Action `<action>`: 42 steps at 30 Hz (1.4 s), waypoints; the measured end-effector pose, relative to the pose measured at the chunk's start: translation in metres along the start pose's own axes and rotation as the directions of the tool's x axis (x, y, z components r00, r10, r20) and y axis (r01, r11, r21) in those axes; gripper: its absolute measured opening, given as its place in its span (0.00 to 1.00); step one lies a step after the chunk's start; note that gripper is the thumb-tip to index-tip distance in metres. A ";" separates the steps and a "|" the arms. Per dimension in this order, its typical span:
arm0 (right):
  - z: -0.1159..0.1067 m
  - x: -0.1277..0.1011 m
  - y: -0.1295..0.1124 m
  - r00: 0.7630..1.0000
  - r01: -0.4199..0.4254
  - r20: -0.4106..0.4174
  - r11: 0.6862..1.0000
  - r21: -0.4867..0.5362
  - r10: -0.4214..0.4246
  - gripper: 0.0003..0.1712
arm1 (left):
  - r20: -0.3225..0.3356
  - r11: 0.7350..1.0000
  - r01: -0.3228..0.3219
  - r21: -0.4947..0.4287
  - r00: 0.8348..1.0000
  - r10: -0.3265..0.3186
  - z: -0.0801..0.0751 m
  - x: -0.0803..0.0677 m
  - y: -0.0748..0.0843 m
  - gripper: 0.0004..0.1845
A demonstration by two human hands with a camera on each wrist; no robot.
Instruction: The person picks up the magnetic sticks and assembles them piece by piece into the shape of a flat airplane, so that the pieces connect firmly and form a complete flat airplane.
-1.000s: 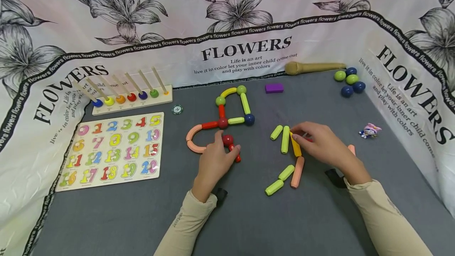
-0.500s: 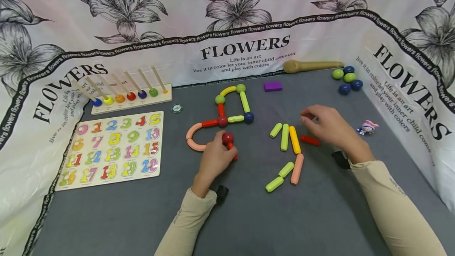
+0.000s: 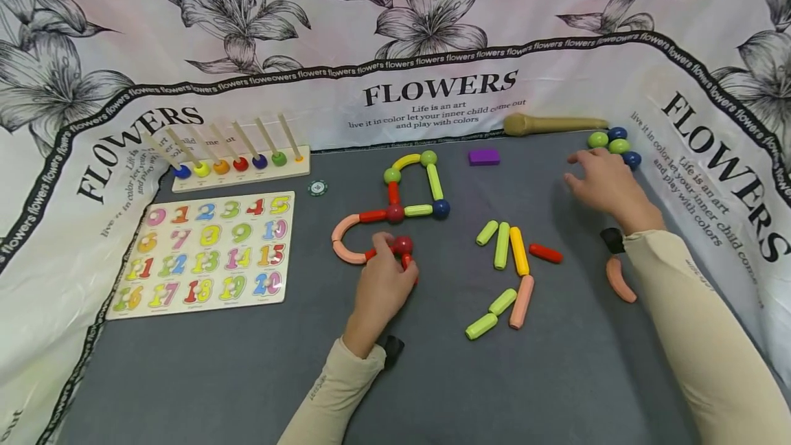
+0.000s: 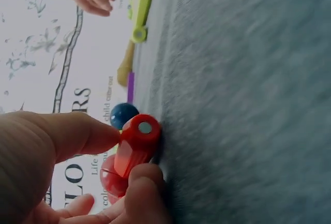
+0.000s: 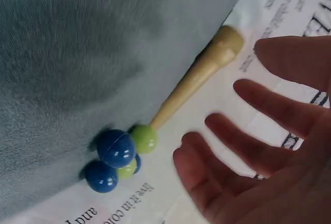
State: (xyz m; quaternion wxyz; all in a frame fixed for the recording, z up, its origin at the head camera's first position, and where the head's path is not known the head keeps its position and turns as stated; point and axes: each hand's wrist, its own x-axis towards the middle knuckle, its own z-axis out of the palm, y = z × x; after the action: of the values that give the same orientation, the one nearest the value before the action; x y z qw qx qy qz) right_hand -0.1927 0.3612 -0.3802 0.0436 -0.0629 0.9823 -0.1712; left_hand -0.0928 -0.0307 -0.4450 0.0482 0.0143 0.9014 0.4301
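Note:
My left hand [image 3: 380, 287] pinches a short red magnetic stick [image 4: 137, 146] between thumb and finger. The stick joins a red ball [image 3: 403, 246], at the lower end of a shape built of sticks and balls. That shape includes a peach curved stick [image 3: 341, 239], a dark red ball [image 3: 395, 213] and a navy ball [image 3: 441, 209]. My right hand [image 3: 608, 187], fingers spread and holding nothing, hovers just in front of a cluster of green balls [image 3: 597, 140] and blue balls [image 5: 116, 148]. Its fingertips look apart from them in the right wrist view.
Loose sticks lie between the hands: green [image 3: 502, 246], yellow [image 3: 519, 251], red [image 3: 546, 253] and peach [image 3: 522, 302]. A peach curved stick [image 3: 620, 280] lies below the right wrist. Behind are a wooden baton [image 3: 556, 124] and purple block [image 3: 484, 157]; a number board [image 3: 204, 249] is left.
My right hand has left the red stick beside the yellow one and moved up and right to the balls. The left hand stays at the red ball and stick, its fingers shifting slightly.

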 end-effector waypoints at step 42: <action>0.020 0.009 -0.002 0.976 -0.196 0.150 0.940 0.279 0.159 0.30 | 0.352 0.881 0.289 -0.374 0.923 -0.154 -0.033 0.018 -0.031 0.12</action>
State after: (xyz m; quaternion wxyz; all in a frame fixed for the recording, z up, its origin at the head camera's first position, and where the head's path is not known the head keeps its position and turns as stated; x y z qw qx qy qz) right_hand -0.1993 0.3510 -0.3990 0.1294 0.0226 0.9432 -0.3053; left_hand -0.1133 -0.0743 -0.4496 0.2415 -0.0329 0.7644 0.5969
